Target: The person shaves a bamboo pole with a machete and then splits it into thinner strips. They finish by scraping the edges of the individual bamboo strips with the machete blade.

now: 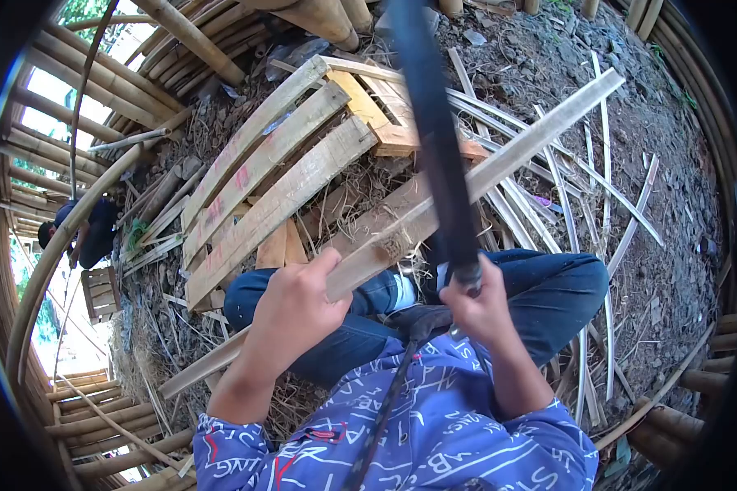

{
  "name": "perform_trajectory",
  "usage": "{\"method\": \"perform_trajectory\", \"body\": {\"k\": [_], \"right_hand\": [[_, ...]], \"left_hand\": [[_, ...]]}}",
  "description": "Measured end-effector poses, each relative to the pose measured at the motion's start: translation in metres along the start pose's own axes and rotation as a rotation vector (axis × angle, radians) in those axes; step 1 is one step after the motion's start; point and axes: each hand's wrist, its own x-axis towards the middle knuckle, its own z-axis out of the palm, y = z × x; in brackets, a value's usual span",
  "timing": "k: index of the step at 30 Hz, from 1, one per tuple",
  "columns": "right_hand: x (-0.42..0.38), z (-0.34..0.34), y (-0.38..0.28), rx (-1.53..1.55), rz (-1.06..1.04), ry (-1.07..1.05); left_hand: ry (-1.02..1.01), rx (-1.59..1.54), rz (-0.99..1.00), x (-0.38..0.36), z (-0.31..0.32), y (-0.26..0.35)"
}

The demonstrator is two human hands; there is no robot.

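My left hand [291, 307] clamps the long bamboo slat [434, 204] across my knees while my right hand [483, 307] fists a dark blade [434, 139] raised over it — mid-trimming, I judge. Next stroke needs steady aim — clear of my left thumb.

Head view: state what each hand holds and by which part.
The left hand grips a long bamboo slat along its lower half. The right hand holds a long dark blade by its handle end, raised over the slat.
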Motion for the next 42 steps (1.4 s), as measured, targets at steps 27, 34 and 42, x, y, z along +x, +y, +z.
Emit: {"method": "perform_trajectory", "body": {"k": [27, 34, 42], "right_hand": [[0.008, 0.005, 0.001, 0.490, -0.029, 0.142], [-0.010, -0.005, 0.001, 0.402, -0.060, 0.033], [-0.037, -0.001, -0.002, 0.360, 0.021, -0.092]], "left_hand": [[0.077, 0.213, 0.078, 0.002, 0.032, 0.012], [0.070, 0.154, 0.008, 0.005, 0.024, 0.005], [0.147, 0.045, 0.010, 0.013, 0.021, -0.010]]}}
